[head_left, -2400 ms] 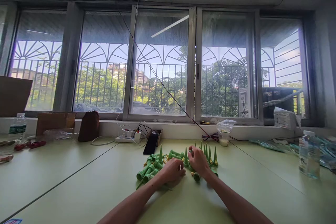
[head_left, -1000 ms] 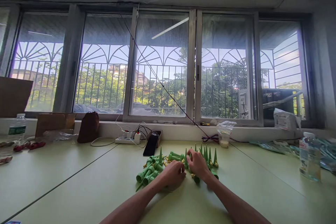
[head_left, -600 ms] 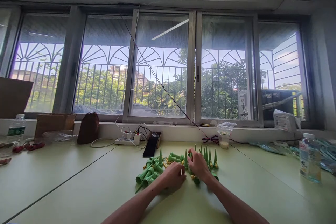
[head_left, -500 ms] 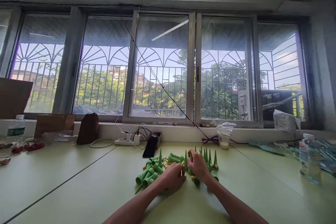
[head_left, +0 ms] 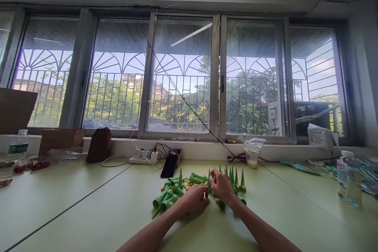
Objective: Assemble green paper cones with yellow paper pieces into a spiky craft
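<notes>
On the pale green tabletop (head_left: 88, 208), a green, tapered plastic spike (head_left: 209, 181) stands with its long axis vertical, the right hand (head_left: 223, 186), seemingly nearer, curled narrow at its right, the left hand (head_left: 195, 198) loosely curled at its near left, any grip unclear.

Smooth plastic cones (head_left: 242, 179); smooth, faintly glossy tabletop (head_left: 88, 208); matt cardboard box (head_left: 62, 140)

Shows left grip (head_left: 195, 199) curled over counter (head_left: 289, 195), loose green tubes (head_left: 167, 195) at its nine o'clock, right grip (head_left: 223, 186) beside an upright green cone (head_left: 209, 182) at two, black phone (head_left: 169, 166) at eleven.
</notes>
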`<state>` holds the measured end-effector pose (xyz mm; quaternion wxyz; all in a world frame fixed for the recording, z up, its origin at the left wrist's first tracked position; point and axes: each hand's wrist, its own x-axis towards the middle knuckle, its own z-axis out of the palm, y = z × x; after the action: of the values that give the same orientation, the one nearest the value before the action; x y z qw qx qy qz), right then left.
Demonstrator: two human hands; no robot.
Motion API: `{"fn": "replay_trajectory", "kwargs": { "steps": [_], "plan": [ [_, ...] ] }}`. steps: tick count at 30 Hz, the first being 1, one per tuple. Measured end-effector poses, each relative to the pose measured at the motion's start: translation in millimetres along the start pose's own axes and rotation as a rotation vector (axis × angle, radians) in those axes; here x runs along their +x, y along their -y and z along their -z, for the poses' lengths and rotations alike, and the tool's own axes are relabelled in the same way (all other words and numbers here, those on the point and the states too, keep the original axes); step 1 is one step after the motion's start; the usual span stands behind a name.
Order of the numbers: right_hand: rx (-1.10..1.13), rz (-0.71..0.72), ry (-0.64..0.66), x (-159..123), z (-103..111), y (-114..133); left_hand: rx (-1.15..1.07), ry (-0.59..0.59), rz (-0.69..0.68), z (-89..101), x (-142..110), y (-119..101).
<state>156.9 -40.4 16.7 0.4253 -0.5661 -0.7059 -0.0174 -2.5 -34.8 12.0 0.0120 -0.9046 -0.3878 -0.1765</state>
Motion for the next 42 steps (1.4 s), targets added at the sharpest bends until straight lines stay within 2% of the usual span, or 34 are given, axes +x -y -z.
{"fn": "replay_trajectory", "kwargs": {
  "steps": [7,16,20,25,29,34,42],
  "plan": [
    [0.011,-0.028,-0.041,3.2,-7.8,-7.2,0.002,0.025,0.011,0.9,-0.9,-0.7],
    [-0.054,-0.099,-0.050,3.0,-3.5,-5.4,0.011,0.007,0.000,-3.2,0.4,4.2],
    [-0.061,-0.054,-0.043,3.1,-3.8,-6.7,-0.006,0.000,-0.002,-8.1,0.9,8.3],
    [0.004,0.022,-0.105,4.2,-7.4,-6.2,-0.071,-0.024,0.029,-7.7,2.6,8.6],
    [0.125,0.111,-0.157,4.6,-7.3,-2.0,-0.118,-0.118,0.097,-7.7,6.1,9.3],
    [0.222,0.206,-0.180,1.2,-3.9,6.6,-0.130,-0.266,0.042,-13.2,9.7,13.6],
    [0.293,0.244,-0.183,-2.9,1.3,12.3,-0.151,-0.287,0.011,-11.9,9.1,12.2]
  ]
}}
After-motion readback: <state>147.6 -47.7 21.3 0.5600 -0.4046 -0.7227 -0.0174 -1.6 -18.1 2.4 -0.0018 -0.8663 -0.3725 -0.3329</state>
